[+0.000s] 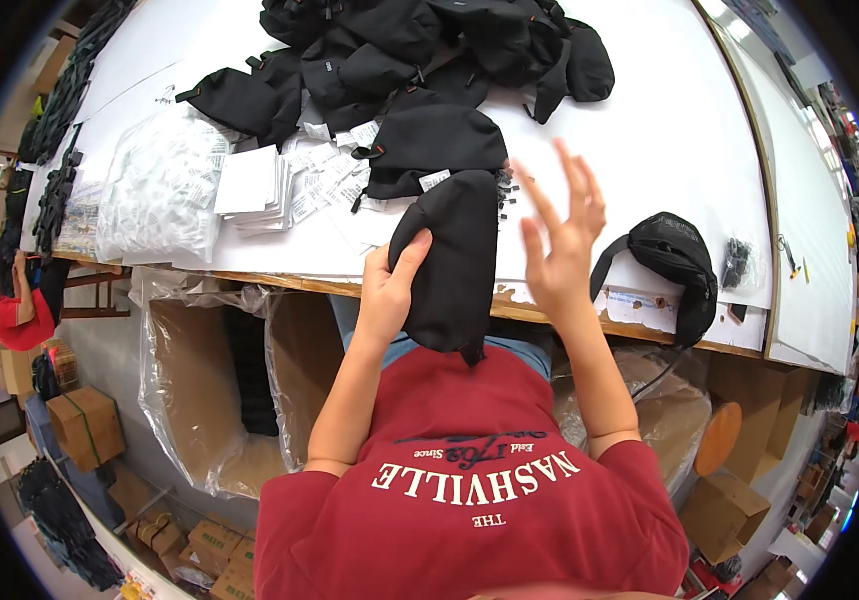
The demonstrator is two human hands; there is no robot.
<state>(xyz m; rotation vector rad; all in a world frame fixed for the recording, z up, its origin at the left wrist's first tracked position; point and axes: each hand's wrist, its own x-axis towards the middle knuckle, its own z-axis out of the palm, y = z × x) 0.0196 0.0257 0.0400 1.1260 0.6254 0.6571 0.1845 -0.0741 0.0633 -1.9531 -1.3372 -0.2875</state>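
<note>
My left hand [391, 292] grips a black fabric pouch [457, 265] by its left side, thumb on top, just in front of the table edge. To its right my right hand [561, 235] is raised with the fingers spread and slightly blurred, holding nothing. Behind the held pouch lies another black pouch [434, 145] with a small white label at its near edge. Small dark bits [505, 190] are scattered beside that one, partly hidden by the pouches.
A heap of black pouches [369, 65] covers the far table. At left are a clear bag of white packets [161, 185], a stack of white cards [252, 188] and loose labels [317, 178]. A black waist bag [671, 250] lies at right. Plastic-lined boxes [189, 370] stand below; a person in red [19, 315] is far left.
</note>
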